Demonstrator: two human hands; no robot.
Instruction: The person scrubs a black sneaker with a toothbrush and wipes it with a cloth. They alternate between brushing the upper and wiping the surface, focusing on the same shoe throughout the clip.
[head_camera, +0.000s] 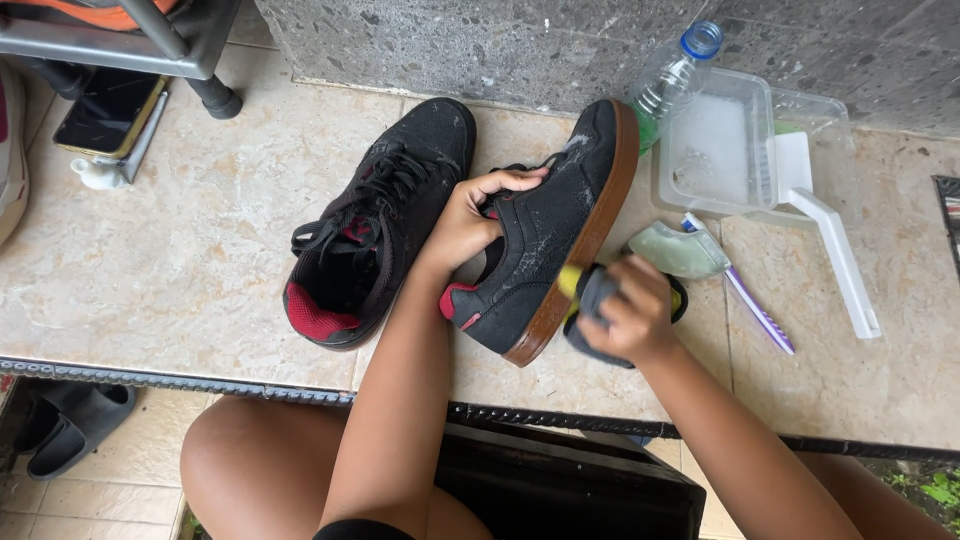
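Gripping black shoe (545, 230) in left hand (470, 220), right hand (630, 315) pressing dark sponge (592, 300)

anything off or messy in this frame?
Mostly minor. The black suede shoe with a brown sole, tipped on edge in the left hand, shows whitish streaks near the toe. The clear plastic bottle leans tilted against the clear tub of suds. The right hand grips a dark cloth against the sole.

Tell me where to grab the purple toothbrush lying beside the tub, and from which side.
Take the purple toothbrush by the free lower end of its handle, coming from above. It lies flat on the tiled ledge, and its head end is tucked under the pale green piece, so that end is blocked.
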